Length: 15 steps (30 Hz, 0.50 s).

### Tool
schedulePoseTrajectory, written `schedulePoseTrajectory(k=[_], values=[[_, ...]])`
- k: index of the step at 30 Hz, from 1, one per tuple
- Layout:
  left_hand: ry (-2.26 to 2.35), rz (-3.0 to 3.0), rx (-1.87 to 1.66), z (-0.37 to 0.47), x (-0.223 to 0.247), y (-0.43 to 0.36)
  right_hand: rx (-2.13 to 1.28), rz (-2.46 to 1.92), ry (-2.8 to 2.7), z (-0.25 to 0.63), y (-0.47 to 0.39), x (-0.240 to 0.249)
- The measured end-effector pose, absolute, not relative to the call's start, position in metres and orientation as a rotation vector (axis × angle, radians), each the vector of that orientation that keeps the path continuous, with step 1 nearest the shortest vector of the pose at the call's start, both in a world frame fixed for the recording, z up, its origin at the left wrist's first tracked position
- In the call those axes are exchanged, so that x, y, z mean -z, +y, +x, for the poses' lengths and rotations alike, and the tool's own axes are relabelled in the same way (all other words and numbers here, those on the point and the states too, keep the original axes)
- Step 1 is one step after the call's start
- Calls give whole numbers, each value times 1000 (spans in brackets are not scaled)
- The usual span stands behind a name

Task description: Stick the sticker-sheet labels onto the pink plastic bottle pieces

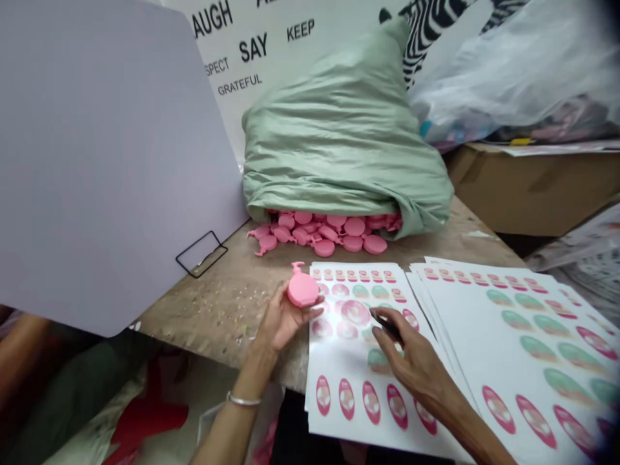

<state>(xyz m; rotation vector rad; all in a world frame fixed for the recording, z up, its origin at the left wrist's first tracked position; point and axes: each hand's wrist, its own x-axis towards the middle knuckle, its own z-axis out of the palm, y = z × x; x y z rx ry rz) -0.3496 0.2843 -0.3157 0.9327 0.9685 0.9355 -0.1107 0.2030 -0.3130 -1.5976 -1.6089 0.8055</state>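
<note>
A pink round plastic case with a small stem on top [303,290] is held in the fingers of my left hand [281,323], just off the left edge of the sticker sheet [339,361]. My right hand [414,352] is closed around a slim dark tool [389,325] that looks like tweezers. At the tool's tip is a round pink sticker [356,312], larger in view than those printed around it, and it appears lifted off the sheet. Rows of pink and green stickers cover the sheet beneath. My right fingers hide part of them.
Many more pink cases [324,247] spill from a green cloth sack [339,142] at the back. Further sticker sheets [475,336] lie to the right. A large pale panel [111,148] stands on the left, with another person's arm [22,349] below. A cardboard box [533,187] is behind right.
</note>
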Motion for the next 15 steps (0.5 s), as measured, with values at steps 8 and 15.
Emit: schedulePoseTrajectory(k=[8, 15], values=[[822, 285, -1044, -331, 302, 206, -761, -1488, -1735, -137, 191, 283], [834, 342, -1039, -325, 298, 191, -708, -1497, -1650, -148, 185, 271]])
